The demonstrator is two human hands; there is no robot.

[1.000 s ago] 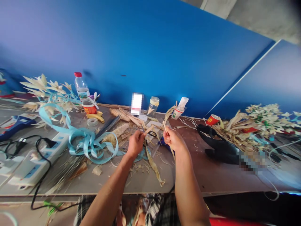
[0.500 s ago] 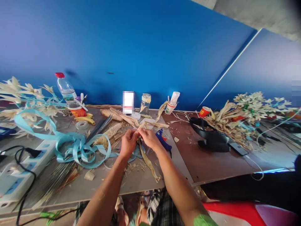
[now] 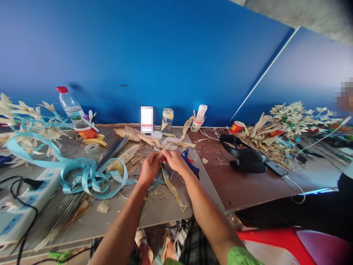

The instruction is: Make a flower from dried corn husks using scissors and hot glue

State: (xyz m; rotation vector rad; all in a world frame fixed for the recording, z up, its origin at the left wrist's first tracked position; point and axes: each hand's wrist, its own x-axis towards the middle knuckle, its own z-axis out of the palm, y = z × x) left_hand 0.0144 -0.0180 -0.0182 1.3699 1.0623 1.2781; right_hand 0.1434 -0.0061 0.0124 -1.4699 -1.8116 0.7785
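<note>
Together at husk [image 3: 166,147]: left hand [image 3: 150,168], right hand [image 3: 174,161].

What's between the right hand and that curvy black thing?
In the head view, a blue glue gun and pale scraps lie between the right hand and black thing.

- A brown and grey tabletop [image 3: 248,189] is spread across the lower half of the frame.
- Blue ribbon [image 3: 89,180] is heaped at left.
- A white power strip [image 3: 40,193] is set at lower left.
- Corn cobs [image 3: 128,135] are strewn left of centre.
- A phone [image 3: 276,169] and a black object [image 3: 250,163] are placed at right.
</note>
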